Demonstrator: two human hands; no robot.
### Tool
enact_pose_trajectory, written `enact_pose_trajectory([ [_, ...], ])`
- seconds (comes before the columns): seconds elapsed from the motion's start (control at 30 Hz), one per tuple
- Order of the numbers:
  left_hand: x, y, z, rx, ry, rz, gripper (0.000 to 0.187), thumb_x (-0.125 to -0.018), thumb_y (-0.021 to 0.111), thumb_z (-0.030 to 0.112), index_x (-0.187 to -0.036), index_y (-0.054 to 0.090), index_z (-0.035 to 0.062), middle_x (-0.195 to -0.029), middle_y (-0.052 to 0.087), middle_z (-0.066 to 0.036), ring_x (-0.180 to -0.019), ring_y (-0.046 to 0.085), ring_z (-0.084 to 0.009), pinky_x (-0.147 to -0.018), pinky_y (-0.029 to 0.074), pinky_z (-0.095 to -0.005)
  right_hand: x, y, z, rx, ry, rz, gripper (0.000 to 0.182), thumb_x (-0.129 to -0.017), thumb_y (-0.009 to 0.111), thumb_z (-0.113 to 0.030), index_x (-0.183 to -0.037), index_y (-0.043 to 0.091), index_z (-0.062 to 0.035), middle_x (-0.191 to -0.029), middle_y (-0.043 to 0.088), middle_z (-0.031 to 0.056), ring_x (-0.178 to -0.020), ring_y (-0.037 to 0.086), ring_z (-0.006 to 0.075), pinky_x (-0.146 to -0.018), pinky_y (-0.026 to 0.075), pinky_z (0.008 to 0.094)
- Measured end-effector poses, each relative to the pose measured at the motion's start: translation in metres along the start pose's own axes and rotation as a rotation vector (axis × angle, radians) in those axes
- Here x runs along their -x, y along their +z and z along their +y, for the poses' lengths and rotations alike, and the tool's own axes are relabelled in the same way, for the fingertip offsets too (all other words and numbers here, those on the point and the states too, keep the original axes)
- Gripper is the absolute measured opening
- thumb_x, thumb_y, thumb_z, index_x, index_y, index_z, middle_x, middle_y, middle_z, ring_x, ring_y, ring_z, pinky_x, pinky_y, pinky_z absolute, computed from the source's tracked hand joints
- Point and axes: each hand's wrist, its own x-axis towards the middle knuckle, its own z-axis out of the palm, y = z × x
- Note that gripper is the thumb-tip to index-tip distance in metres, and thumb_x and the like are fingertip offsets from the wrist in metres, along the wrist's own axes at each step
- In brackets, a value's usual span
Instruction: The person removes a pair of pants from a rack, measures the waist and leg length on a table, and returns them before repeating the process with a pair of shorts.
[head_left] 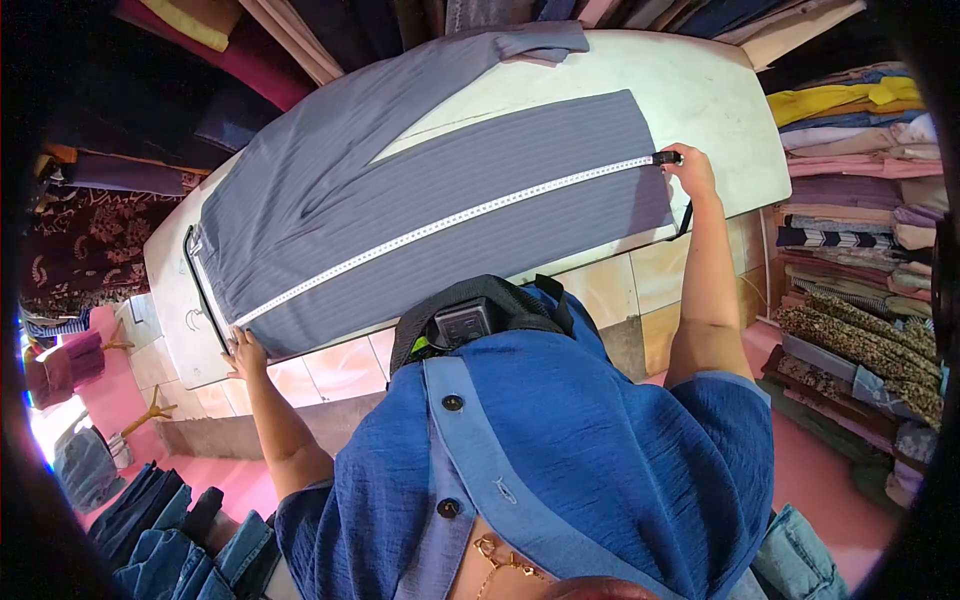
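Tape (440,227), white and marked along its length, runs taut across the grey striped cloth (420,190) from one end to the other. My right hand (690,172) pins its dark end tab at the far edge of the cloth, fingers (672,172) pinched together on the tab. My left hand (246,352) holds the other end down at the near corner of the cloth, fingers (240,340) pressed on the tape where it meets the desk edge. The cloth lies flat on the white desk (700,90), with one part folded back along its upper side so a wedge of bare desk shows between the layers. A dark strap lies along the cloth's left edge. Stacks of folded fabric (860,170) fill the shelves to my right, and more folded pieces (250,50) are piled beyond the desk. Pink floor (820,470) shows below, with blue garments (150,510) heaped at my left.
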Motion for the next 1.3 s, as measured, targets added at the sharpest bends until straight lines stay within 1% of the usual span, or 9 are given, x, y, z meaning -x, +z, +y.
enact_pose_trajectory([
  [0.23, -0.013, 0.011, -0.011, -0.051, 0.074, -0.027, 0.053, -0.096, 0.024, 0.043, -0.145, 0.029, 0.0227, -0.147, 0.031, -0.015, -0.136, 0.017, -0.046, -0.112, 0.009, -0.0526, -0.011, -0.001, 0.012, 0.011, -0.007, -0.025, 0.027, -0.069, 0.072, 0.0, -0.093, 0.069, -0.0091, -0.081, 0.069, 0.0072, -0.076, 0.063, 0.0201, -0.071, 0.048, 0.0323],
  [0.33, -0.017, 0.013, -0.013, -0.083, 0.092, -0.024, 0.053, -0.096, 0.025, 0.043, -0.145, 0.029, 0.0216, -0.147, 0.031, -0.016, -0.136, 0.018, -0.0449, -0.112, 0.008, -0.0515, -0.016, 0.001, 0.021, 0.002, 0.036, -0.043, 0.028, -0.069, 0.073, -0.003, -0.094, 0.07, -0.0143, -0.082, 0.069, 0.0067, -0.079, 0.064, 0.023, -0.07, 0.048, 0.0344],
  [0.43, -0.036, 0.03, -0.025, -0.224, 0.138, -0.046, 0.053, -0.096, 0.025, 0.043, -0.145, 0.029, 0.0208, -0.147, 0.031, -0.016, -0.137, 0.02, -0.0411, -0.112, 0.008, -0.0514, -0.017, 0.0, 0.024, 0.01, 0.008, -0.034, 0.028, -0.069, 0.072, -0.001, -0.094, 0.069, -0.0123, -0.083, 0.069, 0.0075, -0.077, 0.063, 0.0221, -0.07, 0.048, 0.0336],
  [0.63, -0.032, 0.029, -0.024, -0.126, 0.152, 0.004, 0.052, -0.096, 0.026, 0.041, -0.144, 0.03, 0.0187, -0.146, 0.032, -0.017, -0.136, 0.026, -0.0357, -0.113, 0.007, -0.0511, -0.026, -0.002, 0.036, -0.142, -0.054, -0.122, 0.028, -0.068, 0.07, 0.003, -0.094, 0.069, -0.0083, -0.08, 0.068, 0.007, -0.076, 0.062, 0.0176, -0.072, 0.047, 0.031],
  [0.83, -0.028, 0.025, -0.02, -0.169, 0.107, -0.034, 0.053, -0.097, 0.025, 0.041, -0.145, 0.027, 0.0205, -0.147, 0.031, -0.016, -0.136, 0.023, -0.0396, -0.113, 0.008, -0.0502, -0.03, -0.003, 0.041, -0.155, -0.077, -0.157, 0.03, -0.067, 0.071, 0.004, -0.094, 0.069, -0.0075, -0.081, 0.067, 0.0075, -0.078, 0.061, 0.0176, -0.076, 0.047, 0.0306],
  [0.9, -0.029, 0.026, -0.021, -0.156, 0.111, -0.03, 0.053, -0.097, 0.025, 0.041, -0.145, 0.027, 0.0208, -0.147, 0.03, -0.015, -0.136, 0.022, -0.0404, -0.113, 0.008, -0.0503, -0.028, -0.005, 0.038, -0.17, -0.069, -0.155, 0.033, -0.064, 0.068, 0.01, -0.094, 0.067, -0.0035, -0.079, 0.066, 0.0045, -0.077, 0.058, 0.0128, -0.074, 0.046, 0.0278],
  [1.13, -0.031, 0.03, -0.023, -0.136, 0.122, 0.005, 0.053, -0.097, 0.026, 0.042, -0.145, 0.028, 0.0206, -0.147, 0.031, -0.016, -0.136, 0.024, -0.0371, -0.113, 0.008, -0.05, -0.028, -0.006, 0.038, -0.164, -0.105, -0.16, 0.033, -0.064, 0.067, 0.011, -0.094, 0.067, -0.0035, -0.08, 0.066, 0.0048, -0.077, 0.058, 0.0138, -0.075, 0.046, 0.0279],
  [1.2, -0.041, 0.04, -0.03, -0.162, 0.146, 0.009, 0.053, -0.096, 0.026, 0.042, -0.145, 0.028, 0.0201, -0.146, 0.031, -0.016, -0.136, 0.026, -0.0355, -0.113, 0.008, -0.0494, -0.029, -0.005, 0.041, -0.17, -0.104, -0.171, 0.033, -0.065, 0.071, 0.004, -0.096, 0.069, -0.0074, -0.084, 0.068, 0.0086, -0.082, 0.061, 0.0194, -0.078, 0.047, 0.0314],
  [1.3, -0.029, 0.031, -0.021, -0.147, 0.137, 0.027, 0.054, -0.096, 0.028, 0.042, -0.144, 0.029, 0.0187, -0.146, 0.033, -0.016, -0.136, 0.028, -0.0333, -0.113, 0.007, -0.0488, -0.031, -0.002, 0.047, -0.195, -0.099, -0.179, 0.033, -0.065, 0.071, 0.004, -0.096, 0.068, -0.0073, -0.086, 0.068, 0.0087, -0.083, 0.062, 0.0199, -0.079, 0.047, 0.0316],
])
